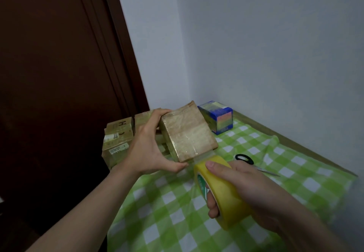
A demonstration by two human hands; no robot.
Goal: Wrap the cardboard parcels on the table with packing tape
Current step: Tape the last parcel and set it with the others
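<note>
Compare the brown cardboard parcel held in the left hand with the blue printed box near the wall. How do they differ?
The brown cardboard parcel is lifted and tilted in the left hand; the blue printed box rests flat on the green checked tablecloth.
The parcel is plain brown; the box is blue with coloured print.
A tape strip joins the parcel to the yellow tape roll in the right hand; the box is untouched.
Both show glossy tape.

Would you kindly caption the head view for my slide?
Left hand holds a taped cardboard parcel while right hand pulls the yellow tape roll away.
</note>
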